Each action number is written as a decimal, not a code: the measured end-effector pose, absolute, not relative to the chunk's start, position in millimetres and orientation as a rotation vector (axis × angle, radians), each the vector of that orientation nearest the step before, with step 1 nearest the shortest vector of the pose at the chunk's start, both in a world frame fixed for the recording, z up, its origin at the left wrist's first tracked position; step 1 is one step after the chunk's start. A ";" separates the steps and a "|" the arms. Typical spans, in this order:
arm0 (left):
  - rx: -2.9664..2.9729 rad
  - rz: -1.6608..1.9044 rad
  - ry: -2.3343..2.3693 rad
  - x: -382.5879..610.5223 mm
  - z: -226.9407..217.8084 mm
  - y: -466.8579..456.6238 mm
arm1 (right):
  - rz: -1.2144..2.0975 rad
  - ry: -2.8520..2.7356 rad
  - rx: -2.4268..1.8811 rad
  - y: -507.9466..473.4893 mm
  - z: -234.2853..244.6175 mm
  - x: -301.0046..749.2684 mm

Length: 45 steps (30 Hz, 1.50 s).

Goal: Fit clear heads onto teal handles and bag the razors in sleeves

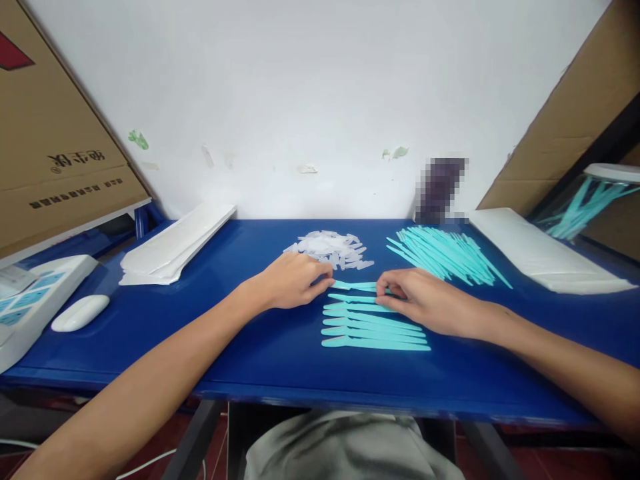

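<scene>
Both hands meet on one teal plastic stick (pixel 356 286) at the middle of the blue table (pixel 210 347). My left hand (pixel 293 280) pinches its left end, where a small clear cap seems to sit. My right hand (pixel 420 300) grips the stick's right part with fingers curled. Just below lies a neat row of several teal sticks (pixel 373 327). A pile of clear plastic caps (pixel 333 248) lies behind my left hand. A heap of loose teal sticks (pixel 445 257) lies behind my right hand.
Stacks of white paper sleeves lie at the back left (pixel 175 243) and back right (pixel 540 250). A white mouse (pixel 80 312) and a white device (pixel 30 300) sit at the left edge. A clear tub with teal sticks (pixel 590 200) stands far right. Cardboard boxes (pixel 55 153) flank the table.
</scene>
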<state>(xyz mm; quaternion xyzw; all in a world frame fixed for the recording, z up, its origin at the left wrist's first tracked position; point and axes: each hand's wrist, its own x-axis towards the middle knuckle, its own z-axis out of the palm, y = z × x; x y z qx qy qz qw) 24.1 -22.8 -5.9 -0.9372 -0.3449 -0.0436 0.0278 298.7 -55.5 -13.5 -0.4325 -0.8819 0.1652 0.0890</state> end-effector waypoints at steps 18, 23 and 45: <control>-2.849 -0.106 -1.145 26.9 -8.0 -22.9 | 0.473 -2.513 -1.359 -59.0 -15.9 291.0; -2.864 -0.198 -1.074 24.5 -12.1 -21.4 | 0.227 -2.574 -1.267 -48.8 -24.6 298.7; -2.853 -0.240 -1.023 30.6 -17.9 -17.8 | 0.341 -2.534 -1.411 -41.5 -29.2 301.3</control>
